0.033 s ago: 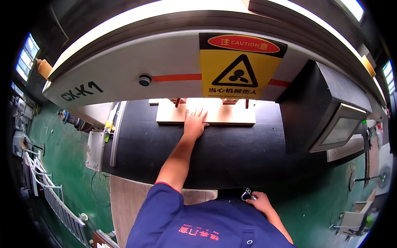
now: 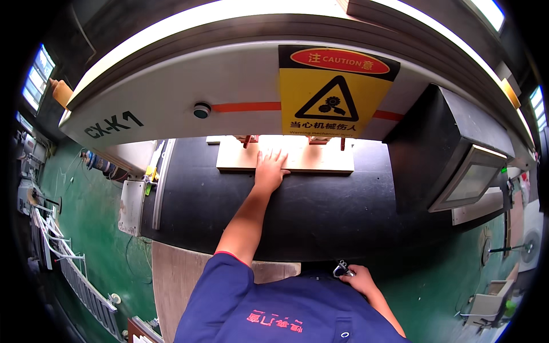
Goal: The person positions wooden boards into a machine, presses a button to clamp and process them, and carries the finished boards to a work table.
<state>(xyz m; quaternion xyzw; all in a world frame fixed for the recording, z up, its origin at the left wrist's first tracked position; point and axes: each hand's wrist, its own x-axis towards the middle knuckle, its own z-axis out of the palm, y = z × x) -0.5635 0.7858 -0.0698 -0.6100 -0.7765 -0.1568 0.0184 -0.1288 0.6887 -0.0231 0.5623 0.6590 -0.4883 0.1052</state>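
My left hand [image 2: 271,167] reaches forward and lies on a pale wooden board [image 2: 320,163], its fingers spread over the near part of the top face. The board rests on a black machine table [image 2: 331,211], under the machine's light-coloured beam. Dark red clamp-like parts [image 2: 316,139] show at the board's far side, mostly hidden by the beam. Low by my body on the right, my right hand [image 2: 361,278] is closed around a small shiny metal tool [image 2: 342,270]. Its exact kind cannot be made out.
The beam [image 2: 171,108] spans the view above the board and carries a yellow warning sign [image 2: 320,103] and a round button [image 2: 201,110]. A black control box with a screen [image 2: 469,177] juts out at right. A metal rail [image 2: 163,186] runs along the left; a ladder [image 2: 86,286] lies beyond.
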